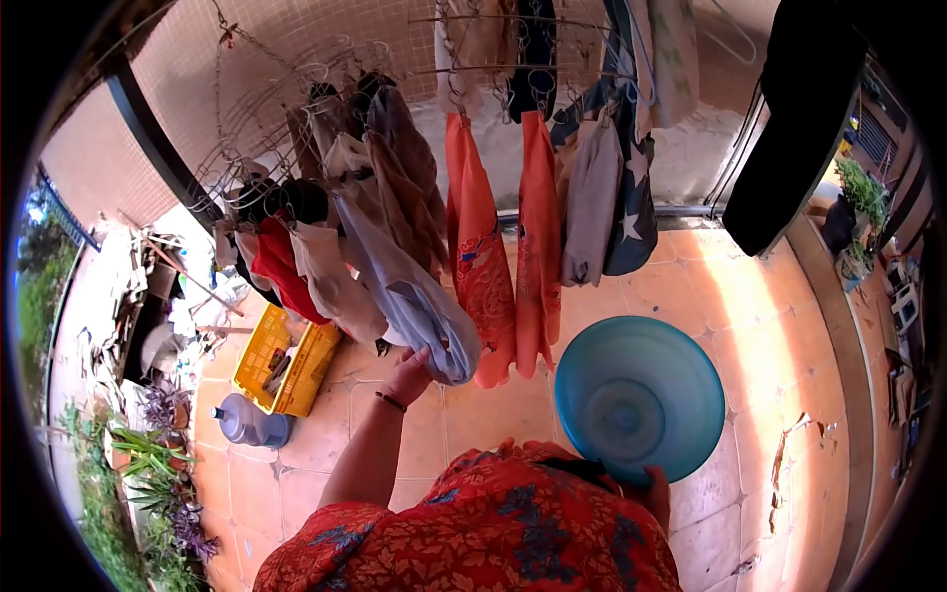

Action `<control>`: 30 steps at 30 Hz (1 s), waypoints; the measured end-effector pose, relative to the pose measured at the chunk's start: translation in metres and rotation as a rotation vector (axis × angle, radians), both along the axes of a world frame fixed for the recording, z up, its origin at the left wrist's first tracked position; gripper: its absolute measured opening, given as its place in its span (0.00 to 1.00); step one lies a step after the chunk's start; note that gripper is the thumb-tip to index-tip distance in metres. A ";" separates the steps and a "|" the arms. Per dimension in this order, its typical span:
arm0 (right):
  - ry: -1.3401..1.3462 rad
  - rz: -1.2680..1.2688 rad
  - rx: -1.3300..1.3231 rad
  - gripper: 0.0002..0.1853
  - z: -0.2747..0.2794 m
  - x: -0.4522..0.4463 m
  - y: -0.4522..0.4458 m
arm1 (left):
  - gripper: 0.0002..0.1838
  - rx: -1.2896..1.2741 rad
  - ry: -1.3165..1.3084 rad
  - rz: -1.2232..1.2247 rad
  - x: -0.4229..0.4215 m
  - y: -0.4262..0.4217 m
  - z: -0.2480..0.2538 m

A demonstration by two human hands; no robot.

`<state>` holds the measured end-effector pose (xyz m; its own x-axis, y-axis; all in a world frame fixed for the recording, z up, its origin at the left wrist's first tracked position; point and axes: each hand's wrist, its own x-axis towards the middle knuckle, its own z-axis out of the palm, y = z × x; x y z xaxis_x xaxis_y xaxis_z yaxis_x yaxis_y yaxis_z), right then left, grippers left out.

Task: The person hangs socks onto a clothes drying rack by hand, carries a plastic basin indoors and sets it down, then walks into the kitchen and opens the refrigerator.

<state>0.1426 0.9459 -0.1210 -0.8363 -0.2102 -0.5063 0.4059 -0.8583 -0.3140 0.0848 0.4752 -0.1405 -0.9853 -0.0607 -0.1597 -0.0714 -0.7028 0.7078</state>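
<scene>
My left hand [409, 380] is raised at the bottom of a grey-blue garment [409, 296], its fingers closed on the lower edge. The garment hangs from a round wire clip hanger [266, 163] among other pieces of laundry. Low on the right, my right hand [656, 485] grips the near rim of a translucent blue tub [631, 395], partly hidden by my red patterned top. No laundry shows inside the tub. Beside the grey-blue garment hang an orange-red patterned cloth [478, 247], a white piece [335, 276] and a red piece [281, 261].
On the tiled floor to the left are a yellow crate [306, 370] and a large water bottle [252, 422]. Plants [158, 474] line the left edge. A dark hanging item [789, 138] is at upper right, with a grey star-print garment [631, 197] nearer the middle.
</scene>
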 end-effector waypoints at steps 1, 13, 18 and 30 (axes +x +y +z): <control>0.010 0.013 0.017 0.30 0.006 -0.001 -0.002 | 0.29 -0.165 -0.012 -0.008 -0.001 0.005 0.006; -0.011 0.028 0.056 0.31 0.006 -0.006 0.001 | 0.22 -0.481 0.105 0.537 -0.071 -0.016 0.049; -0.003 0.033 0.087 0.31 -0.001 -0.003 0.003 | 0.32 -0.423 0.094 0.581 -0.093 -0.014 0.056; -0.019 -0.022 0.071 0.30 -0.042 0.013 0.015 | 0.26 -1.343 -0.096 1.127 -0.082 -0.014 0.070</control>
